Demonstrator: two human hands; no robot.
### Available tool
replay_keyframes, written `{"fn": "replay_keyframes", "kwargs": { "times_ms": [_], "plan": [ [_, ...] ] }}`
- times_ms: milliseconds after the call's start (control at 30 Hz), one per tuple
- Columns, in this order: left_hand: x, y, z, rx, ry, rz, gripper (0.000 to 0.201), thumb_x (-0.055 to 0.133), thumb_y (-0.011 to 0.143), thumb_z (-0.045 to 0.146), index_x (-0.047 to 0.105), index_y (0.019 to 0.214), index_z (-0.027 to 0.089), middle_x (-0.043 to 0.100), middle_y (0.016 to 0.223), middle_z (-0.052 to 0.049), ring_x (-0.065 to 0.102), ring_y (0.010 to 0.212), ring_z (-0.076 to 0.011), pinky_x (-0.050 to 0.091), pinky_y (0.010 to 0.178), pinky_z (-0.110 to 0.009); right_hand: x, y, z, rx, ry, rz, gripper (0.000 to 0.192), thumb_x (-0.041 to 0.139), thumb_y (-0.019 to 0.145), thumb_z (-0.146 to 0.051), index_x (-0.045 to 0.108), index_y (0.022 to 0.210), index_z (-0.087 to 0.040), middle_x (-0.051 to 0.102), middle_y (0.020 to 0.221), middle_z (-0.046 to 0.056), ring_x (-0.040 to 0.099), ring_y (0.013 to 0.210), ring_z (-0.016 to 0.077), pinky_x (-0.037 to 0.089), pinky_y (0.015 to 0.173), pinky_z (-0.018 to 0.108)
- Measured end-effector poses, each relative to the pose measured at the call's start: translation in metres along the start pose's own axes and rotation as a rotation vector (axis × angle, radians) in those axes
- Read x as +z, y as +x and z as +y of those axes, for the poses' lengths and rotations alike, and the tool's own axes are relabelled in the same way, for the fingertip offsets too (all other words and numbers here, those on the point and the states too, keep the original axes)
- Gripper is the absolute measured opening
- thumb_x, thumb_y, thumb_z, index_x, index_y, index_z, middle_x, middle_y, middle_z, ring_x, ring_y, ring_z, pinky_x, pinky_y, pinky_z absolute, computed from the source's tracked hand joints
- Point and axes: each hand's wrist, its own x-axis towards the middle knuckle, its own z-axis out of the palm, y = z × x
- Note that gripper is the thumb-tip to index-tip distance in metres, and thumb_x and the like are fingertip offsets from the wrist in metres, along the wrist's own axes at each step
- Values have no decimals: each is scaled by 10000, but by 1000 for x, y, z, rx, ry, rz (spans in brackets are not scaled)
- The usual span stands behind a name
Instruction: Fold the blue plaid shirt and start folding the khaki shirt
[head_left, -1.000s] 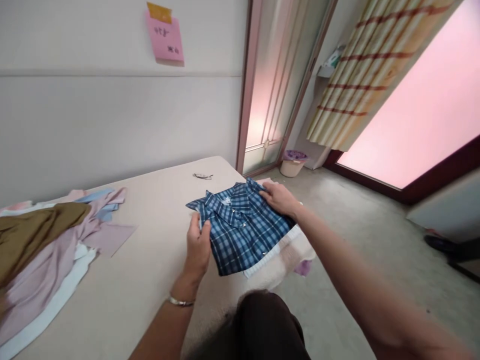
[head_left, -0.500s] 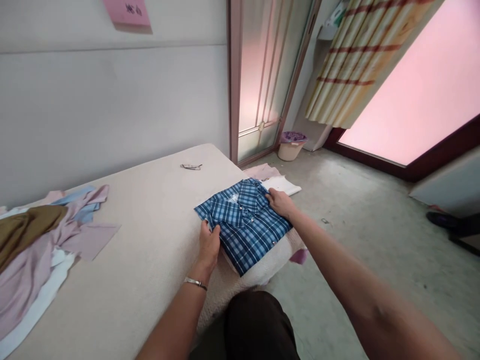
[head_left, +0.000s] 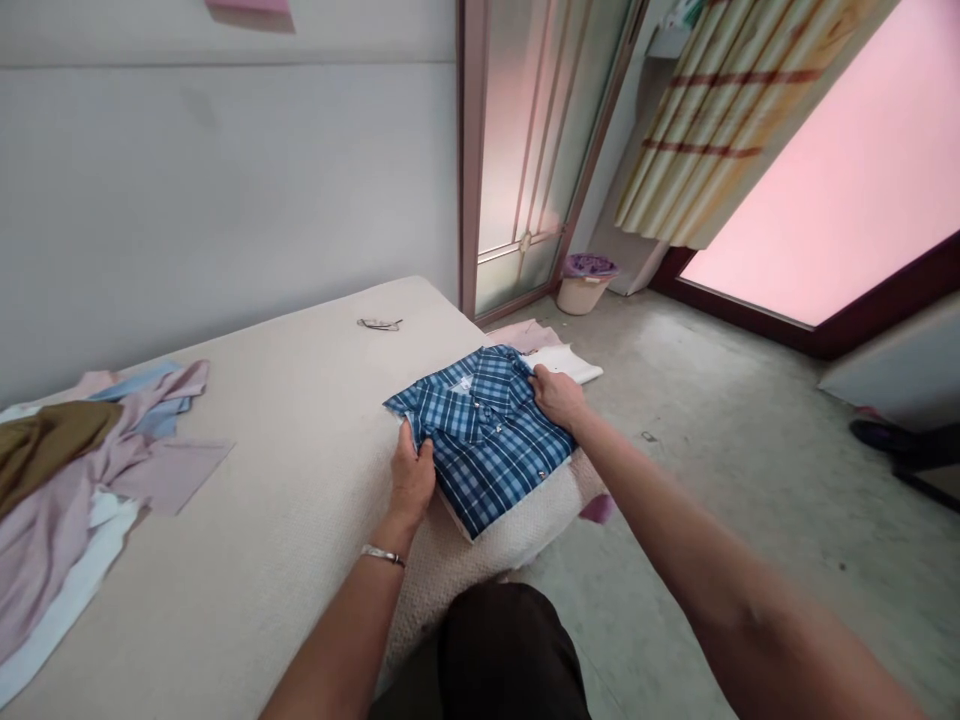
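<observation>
A folded blue plaid shirt [head_left: 487, 430] lies on top of a small stack of folded clothes at the right edge of a cream-covered table [head_left: 300, 480]. My left hand [head_left: 412, 478] grips the shirt's near left edge, a silver bracelet on the wrist. My right hand [head_left: 556, 396] holds the shirt's far right edge near the collar. White and pink folded garments [head_left: 559, 358] show beyond the shirt.
A heap of unfolded clothes [head_left: 67, 480] in pink, olive, light blue and white covers the table's left end. Glasses [head_left: 379, 324] lie near the far edge. A bin [head_left: 585, 283] stands on the floor by the glass door. My dark-clad knee [head_left: 510, 650] is below.
Both hands set the plaid shirt down onto the stack at the table's right edge and keep hold of its edges. The view has tilted downward.
</observation>
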Motion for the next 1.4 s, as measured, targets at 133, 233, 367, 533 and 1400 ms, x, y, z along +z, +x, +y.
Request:
{"fn": "replay_keyframes", "kwargs": {
  "times_ms": [133, 233, 367, 533, 1400],
  "plan": [
    [0, -3, -1, -37, 12, 25, 491, 575, 904, 206, 522, 1392, 213, 630, 1372, -109, 561, 1307, -263, 406, 1150, -473, -4, 2, -2, -14, -18, -9, 363, 290, 1068, -390, 544, 1233, -188, 711, 1057, 153, 669, 966, 286, 408, 746, 322],
    [1, -6, -2, -23, 8, 60, 528, 583, 898, 215, 504, 1421, 198, 594, 1421, -126, 531, 1347, -274, 379, 1176, -474, -6, 1, -4, -17, -32, 8, 386, 261, 1073, -411, 531, 1245, -196, 707, 1073, 156, 670, 986, 293, 416, 757, 329],
    [3, -4, -1, 4, 11, 62, 519, 568, 904, 215, 508, 1418, 191, 605, 1403, -124, 552, 1325, -265, 406, 1160, -456, -4, -4, -7, -19, -57, -37, 384, 259, 1074, -391, 528, 1259, -189, 706, 1084, 166, 675, 1002, 287, 427, 792, 334],
    [-3, -1, 4, -6, 111, 41, 444, 546, 926, 228, 532, 1367, 177, 676, 1272, -130, 648, 1174, -258, 497, 1050, -440, -2, -9, -8, -21, -65, -44, 359, 287, 1069, -377, 545, 1227, -184, 715, 1050, 155, 686, 969, 293, 444, 783, 347],
    [20, 26, 29, 397, 911, -76, 728, 463, 967, 599, 416, 1550, 165, 313, 1627, -231, 295, 1471, -468, 245, 1106, -763, 8, -3, -90, -153, 181, 40, 774, 216, 988, -734, 212, 1632, -304, 180, 1695, 97, 162, 1534, 348, 185, 1183, 583]
  ]
}}
